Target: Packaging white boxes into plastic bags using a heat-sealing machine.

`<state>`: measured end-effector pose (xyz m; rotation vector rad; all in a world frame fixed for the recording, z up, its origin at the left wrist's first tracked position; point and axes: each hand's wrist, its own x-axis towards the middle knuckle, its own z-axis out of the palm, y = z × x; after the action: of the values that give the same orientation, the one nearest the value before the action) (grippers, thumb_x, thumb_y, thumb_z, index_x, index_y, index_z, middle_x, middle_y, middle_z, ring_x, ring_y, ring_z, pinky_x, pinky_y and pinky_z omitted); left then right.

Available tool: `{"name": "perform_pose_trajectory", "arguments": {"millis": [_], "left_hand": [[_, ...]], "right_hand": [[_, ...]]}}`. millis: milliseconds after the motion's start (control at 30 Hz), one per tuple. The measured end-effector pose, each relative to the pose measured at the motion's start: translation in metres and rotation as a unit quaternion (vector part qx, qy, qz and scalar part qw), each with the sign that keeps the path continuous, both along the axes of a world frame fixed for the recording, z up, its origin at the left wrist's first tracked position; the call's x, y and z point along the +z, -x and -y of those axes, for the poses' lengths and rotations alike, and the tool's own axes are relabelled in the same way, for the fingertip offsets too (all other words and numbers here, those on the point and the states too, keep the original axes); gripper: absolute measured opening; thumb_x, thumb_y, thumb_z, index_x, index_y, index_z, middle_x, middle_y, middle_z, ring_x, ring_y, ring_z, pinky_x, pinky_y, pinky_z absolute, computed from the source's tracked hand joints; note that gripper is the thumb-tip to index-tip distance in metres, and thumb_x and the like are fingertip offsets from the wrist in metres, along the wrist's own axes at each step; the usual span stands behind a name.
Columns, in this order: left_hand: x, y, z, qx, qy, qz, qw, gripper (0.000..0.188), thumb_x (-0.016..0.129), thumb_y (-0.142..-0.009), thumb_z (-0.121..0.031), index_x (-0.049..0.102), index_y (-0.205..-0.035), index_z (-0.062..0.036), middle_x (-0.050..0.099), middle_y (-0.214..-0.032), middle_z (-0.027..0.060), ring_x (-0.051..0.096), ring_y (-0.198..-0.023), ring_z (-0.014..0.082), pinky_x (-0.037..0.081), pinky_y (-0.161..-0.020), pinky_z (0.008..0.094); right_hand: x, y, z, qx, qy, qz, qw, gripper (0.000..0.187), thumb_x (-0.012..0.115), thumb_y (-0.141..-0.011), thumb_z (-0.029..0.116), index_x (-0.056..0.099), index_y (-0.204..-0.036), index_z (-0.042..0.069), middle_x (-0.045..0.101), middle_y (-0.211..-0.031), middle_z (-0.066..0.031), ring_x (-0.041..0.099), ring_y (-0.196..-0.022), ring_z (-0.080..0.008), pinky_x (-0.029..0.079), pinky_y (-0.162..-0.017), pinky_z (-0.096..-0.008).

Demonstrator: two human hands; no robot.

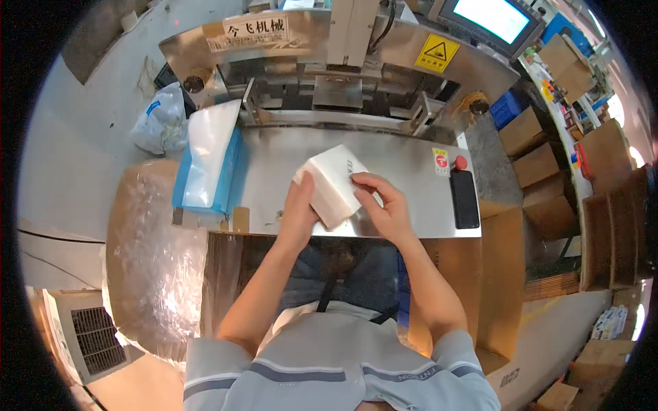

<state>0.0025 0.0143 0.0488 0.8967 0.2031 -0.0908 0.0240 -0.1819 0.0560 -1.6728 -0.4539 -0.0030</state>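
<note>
A white, block-shaped soft pack, like a pack of tissues, is tilted above the near part of the metal worktop. Dark print shows on its upper right face. My left hand grips its left side, thumb along the edge. Against the right side, my right hand has thumb and forefinger bent together at the printed face; whether they pinch film there is hard to make out. To the left stands a blue box with clear plastic film bags lying over its top.
Behind the worktop is a metal machine with a yellow warning sign. A red button and a black phone lie at the right edge. A film-lined carton stands left; an open cardboard box stands right.
</note>
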Motion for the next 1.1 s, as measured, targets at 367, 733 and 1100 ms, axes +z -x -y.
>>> {"name": "perform_pose_trajectory", "arguments": {"millis": [367, 733, 1100], "left_hand": [[-0.011, -0.006, 0.024, -0.021, -0.087, 0.034, 0.995, 0.067, 0.063, -0.098, -0.034, 0.038, -0.144, 0.0078, 0.056, -0.131, 0.0185, 0.056, -0.117, 0.0215, 0.045, -0.099, 0.0317], [0.008, -0.013, 0.085, -0.217, -0.237, 0.021, 0.947, 0.046, 0.057, -0.103, -0.024, 0.05, -0.139, 0.0035, 0.06, -0.131, 0.0131, 0.058, -0.114, 0.0161, 0.048, -0.094, 0.0288], [-0.05, -0.008, 0.123, -0.162, -0.774, 0.364, 0.493, 0.058, 0.056, -0.099, -0.033, 0.042, -0.146, -0.0011, 0.035, -0.153, 0.0281, 0.031, -0.141, 0.0471, 0.023, -0.115, 0.0583]], "right_hand": [[-0.003, -0.004, 0.027, -0.043, 0.055, -0.132, 0.989, 0.08, 0.087, -0.071, 0.021, 0.048, -0.136, -0.005, 0.063, -0.124, -0.0174, 0.06, -0.114, -0.0242, 0.048, -0.1, -0.0375], [-0.012, 0.063, 0.136, -0.157, -0.28, -0.231, 0.919, 0.055, 0.077, -0.087, 0.016, 0.054, -0.132, -0.005, 0.067, -0.117, -0.0104, 0.065, -0.104, -0.0165, 0.052, -0.092, -0.0329], [-0.085, 0.253, 0.444, -0.62, 0.038, -0.241, 0.746, 0.063, 0.085, -0.078, 0.032, 0.061, -0.124, -0.005, 0.071, -0.107, -0.0132, 0.068, -0.095, -0.0191, 0.053, -0.084, -0.032]]}}
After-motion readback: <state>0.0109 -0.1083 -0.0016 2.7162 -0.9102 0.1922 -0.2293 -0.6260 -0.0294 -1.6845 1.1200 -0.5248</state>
